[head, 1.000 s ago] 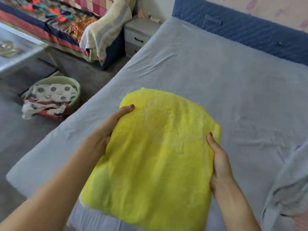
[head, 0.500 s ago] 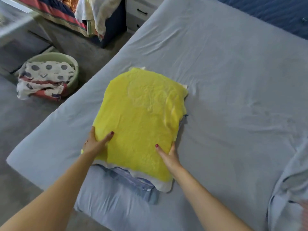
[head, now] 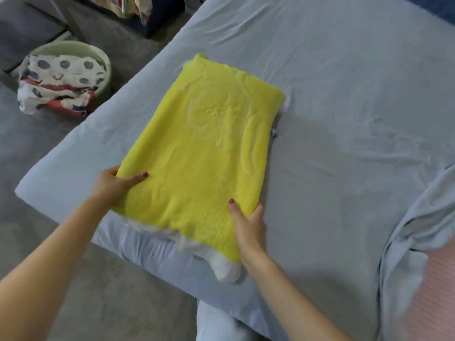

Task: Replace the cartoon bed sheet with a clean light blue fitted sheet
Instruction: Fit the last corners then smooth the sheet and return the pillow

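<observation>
The light blue fitted sheet is stretched over the mattress with a few wrinkles. A folded yellow fleece blanket with a white underside lies on it near the front left corner. My left hand grips the blanket's near left corner, thumb on top and fingers under the edge. My right hand grips the near right edge the same way. The cartoon bed sheet, white with blue dots and red patches, is bunched in a green basket on the floor to the left.
Grey floor runs along the bed's left and front sides. A second bed with hanging cloth stands at the top left. Loose light blue fabric and a pink striped item lie at the bed's right front.
The yellow blanket went from held up in the air to lying flat on the sheet. My hands slid from its sides down to its near corners and shifted it a little.
</observation>
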